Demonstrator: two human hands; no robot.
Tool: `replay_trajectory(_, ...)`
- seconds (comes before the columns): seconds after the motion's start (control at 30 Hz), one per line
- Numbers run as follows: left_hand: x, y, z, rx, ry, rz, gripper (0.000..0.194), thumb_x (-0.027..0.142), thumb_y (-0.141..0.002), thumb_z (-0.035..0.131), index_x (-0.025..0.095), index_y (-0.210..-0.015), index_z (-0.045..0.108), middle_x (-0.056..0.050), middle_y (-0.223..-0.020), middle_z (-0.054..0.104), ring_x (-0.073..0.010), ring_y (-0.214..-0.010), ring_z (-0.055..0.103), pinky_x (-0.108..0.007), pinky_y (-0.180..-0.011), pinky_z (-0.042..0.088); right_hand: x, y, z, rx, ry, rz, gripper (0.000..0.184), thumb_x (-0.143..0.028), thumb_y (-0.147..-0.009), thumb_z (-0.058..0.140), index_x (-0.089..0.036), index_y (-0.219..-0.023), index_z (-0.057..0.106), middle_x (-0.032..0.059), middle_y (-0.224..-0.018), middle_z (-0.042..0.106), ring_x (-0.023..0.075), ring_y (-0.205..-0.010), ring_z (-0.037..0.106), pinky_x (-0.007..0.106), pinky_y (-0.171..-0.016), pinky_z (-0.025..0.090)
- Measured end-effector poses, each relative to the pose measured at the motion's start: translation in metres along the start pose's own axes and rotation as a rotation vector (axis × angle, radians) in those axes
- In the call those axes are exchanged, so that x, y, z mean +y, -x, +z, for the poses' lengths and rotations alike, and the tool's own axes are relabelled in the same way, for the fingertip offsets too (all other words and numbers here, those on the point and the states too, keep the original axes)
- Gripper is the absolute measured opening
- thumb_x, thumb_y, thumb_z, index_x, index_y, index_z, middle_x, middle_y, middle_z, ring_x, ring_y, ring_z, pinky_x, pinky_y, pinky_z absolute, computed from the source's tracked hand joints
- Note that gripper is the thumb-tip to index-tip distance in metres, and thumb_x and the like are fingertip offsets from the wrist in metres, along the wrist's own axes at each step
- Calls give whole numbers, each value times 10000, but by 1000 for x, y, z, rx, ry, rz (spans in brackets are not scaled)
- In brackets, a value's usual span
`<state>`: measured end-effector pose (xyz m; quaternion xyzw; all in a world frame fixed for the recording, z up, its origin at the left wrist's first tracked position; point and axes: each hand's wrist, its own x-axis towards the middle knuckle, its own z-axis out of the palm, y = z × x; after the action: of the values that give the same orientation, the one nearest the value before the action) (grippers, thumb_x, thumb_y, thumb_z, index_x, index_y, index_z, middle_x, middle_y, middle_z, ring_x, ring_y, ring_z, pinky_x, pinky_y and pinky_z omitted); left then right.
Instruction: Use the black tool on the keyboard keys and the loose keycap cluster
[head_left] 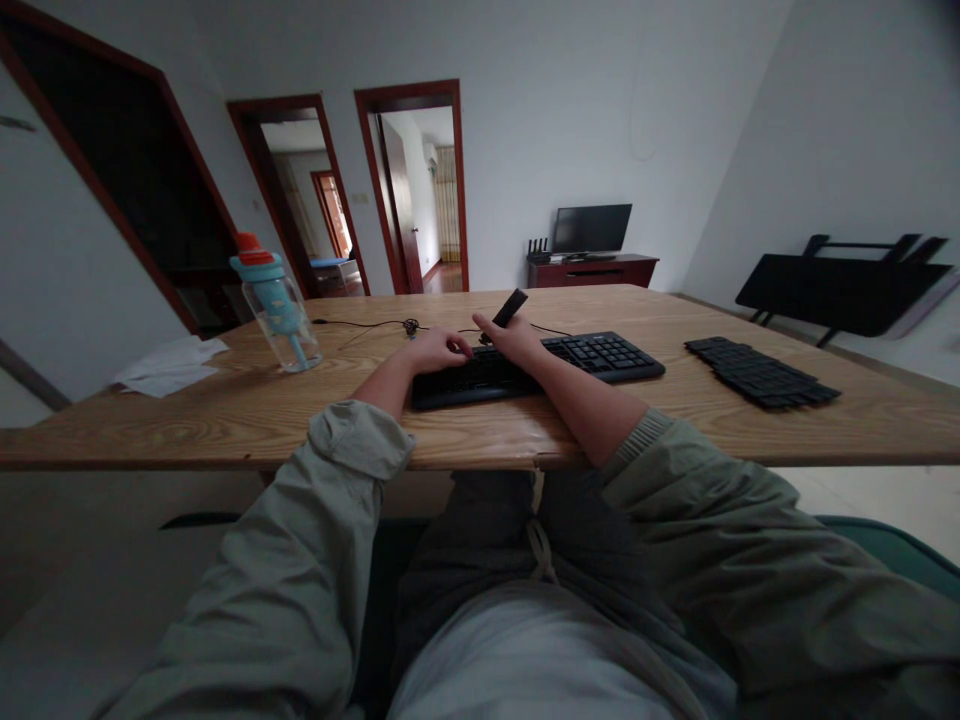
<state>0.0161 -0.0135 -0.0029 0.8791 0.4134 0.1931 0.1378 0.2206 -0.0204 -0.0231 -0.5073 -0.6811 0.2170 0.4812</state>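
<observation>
At the near edge of the pale wooden table point(225, 420) lies a flat black computer keyboard point(570, 362). The left hand point(437, 350) rests curled on its left end, holding nothing. The right hand point(514, 338) grips a slim black stick-shaped tool point(510, 306); steady downward pressure from the left should keep the keyboard from sliding.

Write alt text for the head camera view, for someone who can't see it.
A seated person's left hand rests on a black keyboard on a wooden table, while the right hand holds a small dark tool. A water bottle stands left; loose keycaps lie right.
</observation>
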Motion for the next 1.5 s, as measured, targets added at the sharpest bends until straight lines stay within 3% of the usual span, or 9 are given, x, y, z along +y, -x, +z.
replay_trajectory(0.43,1,0,1,12,22,-40,234,243,-785,688,183,-972,816,-51,-900,775,-210,-847,688,-298,-803,525,2,-2,0,-8,43,3,486,-652,-888,653,-173,-807,672,91,-848,757,217,-804,702,287,-726,489)
replay_trajectory(0.73,-3,-2,4,86,113,-61,180,192,-782,717,152,-953,752,-63,-913,768,-196,-816,685,-310,-783,550,1,-2,1,7,69,37,434,-598,-892,671,-173,-807,674,80,-801,739,219,-792,690,289,-730,483)
replay_trajectory(0.87,-7,-4,6,105,142,-61,273,178,-789,717,121,-1052,761,-98,-989,782,-207,-871,700,-306,-806,555,0,-1,1,-21,62,13,373,-538,-894,681,-169,-850,691,64,-799,727,203,-789,673,282,-741,481)
replay_trajectory(1.13,-5,-1,2,43,78,-74,271,318,-829,740,165,-1035,829,-58,-917,802,-215,-844,698,-293,-752,513,-10,4,1,-6,127,51,275,-410,-874,671,-176,-732,643,32,-739,665,172,-719,605,275,-682,437)
replay_trajectory(1.23,-4,-1,0,37,57,-93,259,352,-816,764,183,-994,843,-37,-847,789,-207,-804,677,-281,-695,480,-17,2,13,41,6,103,248,-355,-863,670,-184,-693,609,19,-700,629,158,-693,587,268,-659,431)
replay_trajectory(1.4,-7,-3,0,26,-24,-98,263,369,-836,731,164,-955,845,-42,-812,778,-202,-764,648,-289,-680,454,-34,-2,46,147,-543,341,209,-312,-894,622,-192,-736,556,-15,-648,547,123,-576,530,253,-549,433)
replay_trajectory(1.5,-8,-4,2,18,-49,-99,274,372,-843,701,158,-941,841,-48,-813,777,-204,-767,647,-290,-682,451,-38,-3,59,238,-693,415,192,-285,-885,620,-200,-738,530,-34,-631,517,105,-505,485,246,-477,402)
